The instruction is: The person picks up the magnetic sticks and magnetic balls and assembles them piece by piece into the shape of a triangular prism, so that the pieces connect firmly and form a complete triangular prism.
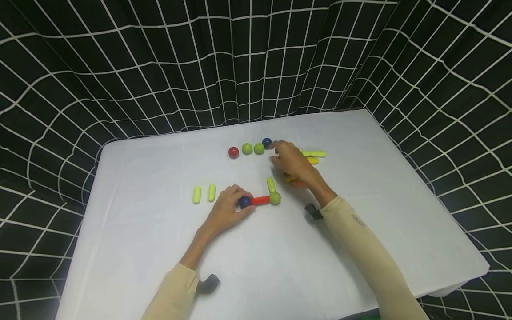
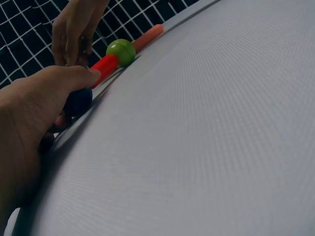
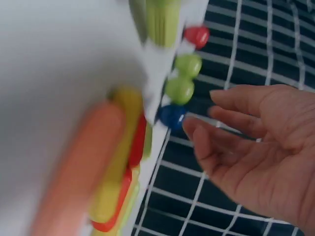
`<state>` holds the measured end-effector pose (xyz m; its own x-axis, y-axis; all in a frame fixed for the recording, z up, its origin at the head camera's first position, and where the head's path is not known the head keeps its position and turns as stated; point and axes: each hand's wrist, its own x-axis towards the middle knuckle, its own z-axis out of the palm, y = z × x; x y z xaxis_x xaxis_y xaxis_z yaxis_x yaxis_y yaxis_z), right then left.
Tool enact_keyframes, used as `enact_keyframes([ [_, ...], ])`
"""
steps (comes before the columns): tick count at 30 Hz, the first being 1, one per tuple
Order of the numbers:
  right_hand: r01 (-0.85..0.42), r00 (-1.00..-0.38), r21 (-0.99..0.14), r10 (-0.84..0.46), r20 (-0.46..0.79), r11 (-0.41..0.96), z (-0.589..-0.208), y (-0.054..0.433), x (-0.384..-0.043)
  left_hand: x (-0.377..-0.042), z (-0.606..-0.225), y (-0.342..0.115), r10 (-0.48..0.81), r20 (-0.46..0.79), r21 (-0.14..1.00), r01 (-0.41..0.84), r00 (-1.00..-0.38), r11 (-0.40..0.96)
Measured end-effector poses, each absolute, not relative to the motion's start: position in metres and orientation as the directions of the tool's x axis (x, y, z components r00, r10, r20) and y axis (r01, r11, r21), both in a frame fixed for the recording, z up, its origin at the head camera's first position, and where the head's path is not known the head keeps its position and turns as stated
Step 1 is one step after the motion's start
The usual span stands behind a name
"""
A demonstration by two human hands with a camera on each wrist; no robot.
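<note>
My left hand [image 1: 226,208] grips a dark blue ball [image 1: 245,202] between thumb and fingers, low over the white table. From that ball a red stick [image 1: 261,201] runs to a green ball [image 1: 274,198]. A yellow-green stick [image 1: 271,184] extends from the green ball toward the back. My right hand [image 1: 294,160] hovers at the back beside another blue ball [image 1: 266,142], its fingers loosely bent. In the right wrist view, the fingertips [image 3: 189,125] come right at that blue ball, with nothing enclosed between thumb and fingers.
Left of the far blue ball stand two green balls [image 1: 253,148] and a red ball [image 1: 234,152]. Several yellow, red and yellow-green sticks [image 1: 316,154] and an orange stick [image 3: 81,167] lie under and beyond my right forearm. Two yellow-green sticks [image 1: 211,193] lie left. Black grid-patterned curtains [image 1: 200,66] surround the table.
</note>
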<state>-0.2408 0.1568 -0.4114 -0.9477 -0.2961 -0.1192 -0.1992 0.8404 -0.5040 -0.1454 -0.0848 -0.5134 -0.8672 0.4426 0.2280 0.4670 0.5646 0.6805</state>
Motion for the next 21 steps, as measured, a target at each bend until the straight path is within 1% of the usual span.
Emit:
enact_keyframes([
  [2,-0.267,-0.938,-0.46,-0.338,-0.078,0.847,-0.414,0.156,-0.264,-0.145,-0.514,-0.086,0.439,0.247,0.679,0.478,-0.864,0.558],
  [4,-0.306,-0.923,-0.41,-0.373,-0.093,0.859,-0.418,0.155,-0.282,-0.145,-0.515,-0.086,0.436,0.249,0.686,0.475,-0.865,0.551],
  [7,-0.308,-0.91,-0.361,-0.384,-0.159,0.88,-0.424,0.154,-0.298,-0.146,-0.517,-0.087,0.435,0.224,0.696,0.455,-0.872,0.555],
  [9,-0.285,-0.911,-0.342,-0.364,-0.193,0.895,-0.426,0.152,-0.3,-0.147,-0.517,-0.089,0.433,0.2,0.702,0.436,-0.879,0.562],
  [11,-0.261,-0.92,-0.325,-0.336,-0.201,0.909,-0.426,0.154,-0.293,-0.146,-0.517,-0.087,0.432,0.18,0.708,0.421,-0.884,0.567],
  [14,-0.254,-0.919,-0.354,-0.339,-0.202,0.9,-0.423,0.154,-0.275,-0.145,-0.515,-0.086,0.426,0.163,0.717,0.404,-0.89,0.568],
  [18,-0.274,-0.889,-0.424,-0.396,-0.232,0.863,-0.418,0.15,-0.247,-0.144,-0.513,-0.086,0.419,0.165,0.717,0.401,-0.893,0.571],
  [21,-0.286,-0.862,-0.428,-0.425,-0.277,0.858,-0.42,0.144,-0.233,-0.145,-0.513,-0.086,0.417,0.169,0.717,0.401,-0.893,0.569],
])
